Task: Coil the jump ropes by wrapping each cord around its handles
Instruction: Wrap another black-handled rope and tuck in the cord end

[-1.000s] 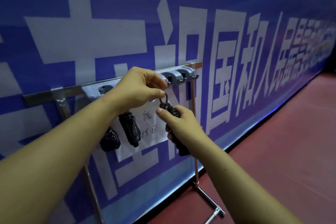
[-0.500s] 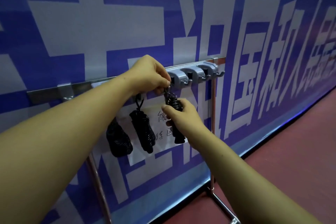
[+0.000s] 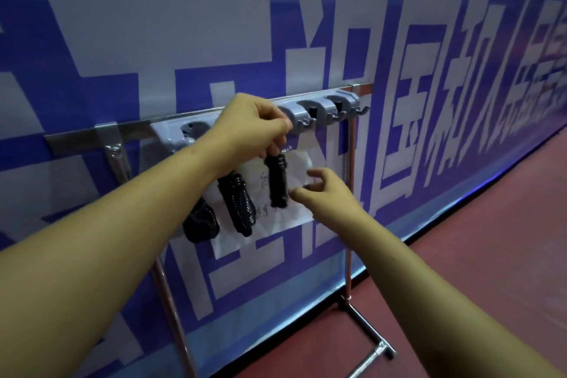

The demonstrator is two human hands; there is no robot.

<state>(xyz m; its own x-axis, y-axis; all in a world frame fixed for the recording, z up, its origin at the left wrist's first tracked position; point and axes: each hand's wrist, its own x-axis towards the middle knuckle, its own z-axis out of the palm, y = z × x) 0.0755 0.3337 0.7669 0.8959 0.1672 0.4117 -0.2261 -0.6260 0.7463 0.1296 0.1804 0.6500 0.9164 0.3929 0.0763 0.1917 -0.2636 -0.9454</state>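
Three coiled ropes (image 3: 237, 202) on the rack (image 3: 325, 107)

Red floor (image 3: 491, 239) at lower right, and on it stands a metal rack (image 3: 348, 239) with two slim uprights, the right one ending in a foot bar (image 3: 368, 328) flat on the floor. Across the top, mid-frame, runs a steel rail (image 3: 76, 139) carrying a grey hook strip (image 3: 325, 106). Three coiled black ropes hang below that strip in a row: the left rope (image 3: 201, 225) lowest, the middle rope (image 3: 239, 202) just beside it, the right rope (image 3: 277, 181) highest — its top hidden under the left hand (image 3: 254, 126). Behind them hangs a creased white sheet (image 3: 276, 227) — handwriting on it, too blurred to read.
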